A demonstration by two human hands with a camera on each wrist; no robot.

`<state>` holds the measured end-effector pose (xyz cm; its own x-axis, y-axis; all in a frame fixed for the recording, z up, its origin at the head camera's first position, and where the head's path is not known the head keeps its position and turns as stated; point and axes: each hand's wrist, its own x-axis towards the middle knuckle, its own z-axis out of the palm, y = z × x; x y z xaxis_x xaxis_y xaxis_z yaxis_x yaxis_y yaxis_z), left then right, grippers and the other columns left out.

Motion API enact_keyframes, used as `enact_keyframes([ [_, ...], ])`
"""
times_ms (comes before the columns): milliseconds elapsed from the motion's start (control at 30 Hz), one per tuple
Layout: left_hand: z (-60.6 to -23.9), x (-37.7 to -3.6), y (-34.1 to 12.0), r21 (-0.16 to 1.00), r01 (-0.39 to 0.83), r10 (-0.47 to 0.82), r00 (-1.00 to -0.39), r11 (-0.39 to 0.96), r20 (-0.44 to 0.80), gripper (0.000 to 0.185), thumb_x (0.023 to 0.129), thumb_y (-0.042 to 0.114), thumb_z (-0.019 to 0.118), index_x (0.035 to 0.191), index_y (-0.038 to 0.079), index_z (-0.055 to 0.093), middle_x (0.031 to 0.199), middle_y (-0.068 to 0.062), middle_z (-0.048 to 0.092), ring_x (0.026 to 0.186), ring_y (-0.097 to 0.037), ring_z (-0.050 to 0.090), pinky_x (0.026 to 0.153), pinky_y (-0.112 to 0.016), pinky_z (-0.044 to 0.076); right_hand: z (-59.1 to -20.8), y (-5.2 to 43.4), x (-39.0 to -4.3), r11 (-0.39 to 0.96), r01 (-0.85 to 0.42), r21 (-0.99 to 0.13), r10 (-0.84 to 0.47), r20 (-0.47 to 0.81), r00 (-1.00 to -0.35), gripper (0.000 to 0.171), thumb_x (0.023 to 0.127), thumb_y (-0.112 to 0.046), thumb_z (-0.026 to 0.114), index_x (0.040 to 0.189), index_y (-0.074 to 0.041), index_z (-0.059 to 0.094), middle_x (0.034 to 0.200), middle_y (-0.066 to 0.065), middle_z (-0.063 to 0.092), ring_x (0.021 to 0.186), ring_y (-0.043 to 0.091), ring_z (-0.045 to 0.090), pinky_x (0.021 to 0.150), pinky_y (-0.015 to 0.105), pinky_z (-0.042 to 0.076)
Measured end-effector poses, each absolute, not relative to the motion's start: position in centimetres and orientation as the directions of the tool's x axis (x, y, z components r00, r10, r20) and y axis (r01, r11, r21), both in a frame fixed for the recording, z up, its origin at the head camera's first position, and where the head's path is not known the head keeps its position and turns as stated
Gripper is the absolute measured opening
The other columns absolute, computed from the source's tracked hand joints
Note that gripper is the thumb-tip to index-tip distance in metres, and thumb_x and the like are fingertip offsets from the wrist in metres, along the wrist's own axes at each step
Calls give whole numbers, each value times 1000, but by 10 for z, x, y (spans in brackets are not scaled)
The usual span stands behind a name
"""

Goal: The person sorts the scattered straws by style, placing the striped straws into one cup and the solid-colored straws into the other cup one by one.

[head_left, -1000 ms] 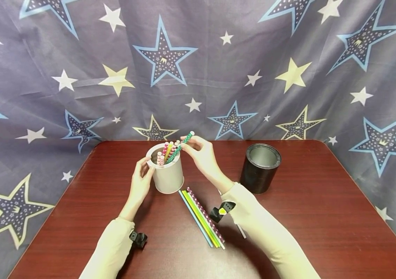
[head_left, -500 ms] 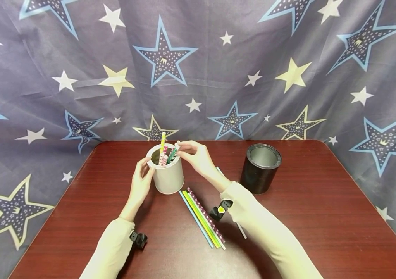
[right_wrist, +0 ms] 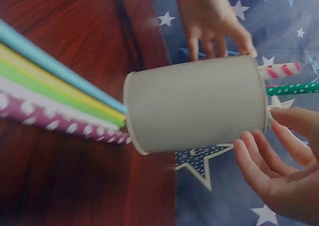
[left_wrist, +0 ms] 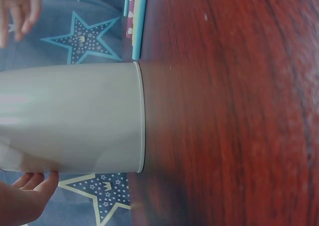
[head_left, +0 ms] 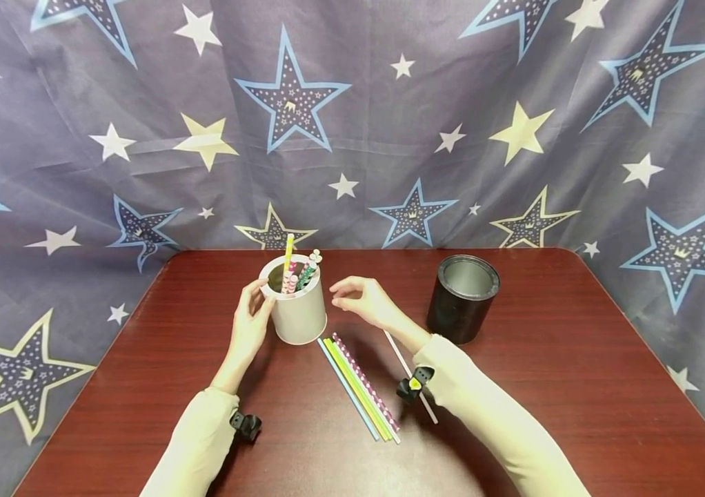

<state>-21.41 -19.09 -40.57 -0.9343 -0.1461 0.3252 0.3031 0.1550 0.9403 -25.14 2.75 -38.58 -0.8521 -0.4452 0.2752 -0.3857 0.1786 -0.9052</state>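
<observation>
A pale grey cylindrical can (head_left: 299, 319) stands upright at the back left, with paper straws (head_left: 307, 273) inside: green dotted, red-and-white patterned and a taller yellow one (head_left: 288, 252). My left hand (head_left: 250, 321) holds the can's left side near the rim. In the left wrist view, those fingers (left_wrist: 35, 183) press against the wall. My right hand (head_left: 368, 301) hovers just right of the can, its fingers loosely bent and nothing between them. In the right wrist view, the right hand (right_wrist: 286, 168) appears close to the can's open end.
A black can (head_left: 463, 304) stands at the right. Blue, yellow, green, white and purple dotted straws (head_left: 359, 388) lie together in front of the grey can. A white straw (head_left: 399, 355) lies alone, partly under the right forearm. A star-patterned curtain (head_left: 352, 124) hangs behind the table.
The right hand let go of the green dotted straw, which sank into the grey can, then drew back down and to the right. The yellow straw now stands taller. The left hand stayed put.
</observation>
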Motion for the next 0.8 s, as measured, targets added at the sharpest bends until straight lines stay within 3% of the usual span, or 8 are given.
enact_keyframes([
  [233, -406, -214, -191, 937, 316, -141, -931, 151, 336, 36, 89, -1, 47, 123, -8, 37, 127, -30, 37, 120, -37, 35, 100, -49, 27, -399, 38, -248, 314, -407, -858, -505, 212, -837, 21, 77, -2, 63, 98, 2, 63, 88, 18, 64, 79, 26, 62, 69, 24, 48],
  [433, -407, -215, -191, 939, 310, -143, -933, 150, 331, 36, 89, -1, 46, 123, -7, 37, 127, -29, 38, 120, -36, 35, 100, -48, 28, -408, 44, -247, 295, -464, -835, -576, 233, -784, 22, 75, 2, 62, 97, 6, 61, 87, 22, 63, 82, 27, 61, 70, 26, 50],
  [633, -406, -215, -191, 941, 300, -144, -936, 155, 322, 36, 89, -1, 47, 123, -7, 37, 127, -28, 39, 120, -35, 36, 100, -48, 29, -417, 49, -243, 308, -440, -843, -610, 180, -772, 22, 76, 3, 62, 97, 6, 60, 90, 25, 62, 83, 28, 60, 75, 32, 51],
  [800, -406, -214, -191, 943, 298, -151, -936, 151, 319, 36, 89, 0, 47, 123, -7, 38, 128, -28, 38, 120, -36, 36, 100, -48, 29, -423, 52, -241, 341, -429, -836, -626, 139, -767, 24, 76, 1, 62, 99, 7, 60, 91, 25, 61, 82, 27, 61, 74, 28, 50],
])
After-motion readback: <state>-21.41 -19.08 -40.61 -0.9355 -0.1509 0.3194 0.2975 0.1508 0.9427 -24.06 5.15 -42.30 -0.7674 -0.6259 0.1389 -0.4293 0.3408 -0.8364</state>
